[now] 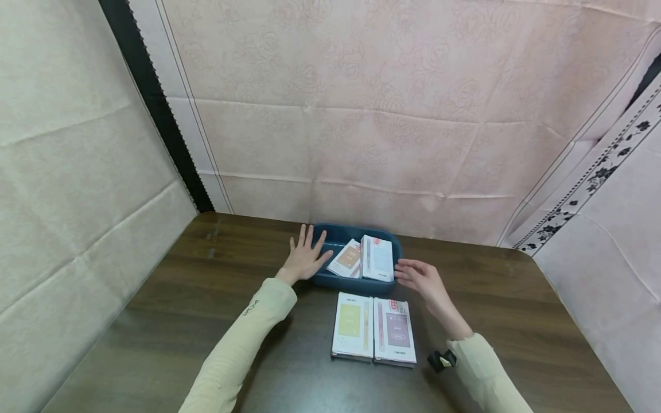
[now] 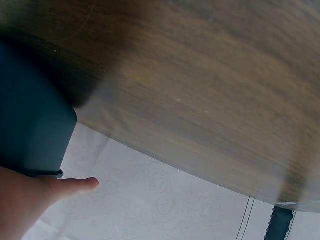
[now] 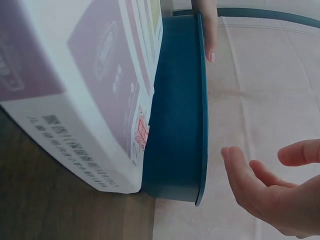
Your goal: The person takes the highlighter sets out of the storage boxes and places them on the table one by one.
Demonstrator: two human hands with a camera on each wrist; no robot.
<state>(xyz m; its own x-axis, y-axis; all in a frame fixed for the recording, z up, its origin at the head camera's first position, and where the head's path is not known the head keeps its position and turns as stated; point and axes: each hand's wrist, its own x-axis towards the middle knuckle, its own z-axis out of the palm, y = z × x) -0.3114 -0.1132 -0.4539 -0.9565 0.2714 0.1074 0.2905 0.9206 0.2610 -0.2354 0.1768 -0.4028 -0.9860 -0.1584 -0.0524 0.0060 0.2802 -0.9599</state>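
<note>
A dark blue plastic bin [image 1: 330, 281] stands near the table's far edge. Inside it lie a white box with a tan panel [image 1: 347, 259], tilted, and a plain-faced white box [image 1: 378, 259] at the right. My left hand [image 1: 304, 257] spreads its straight fingers at the bin's left rim; in the left wrist view its thumb extends beside the bin wall [image 2: 35, 115]. My right hand [image 1: 420, 280] is just off the bin's right end, fingers loosely bent, holding nothing; the right wrist view shows a gap between that hand [image 3: 272, 192] and the bin [image 3: 175, 110].
Before the bin, side by side, lie a white box with a yellow-green panel [image 1: 352, 327] and one with a purple panel [image 1: 395, 332]. The brown wooden table [image 1: 155, 338] has pale cloth [image 1: 361, 143] hanging behind it and at both sides.
</note>
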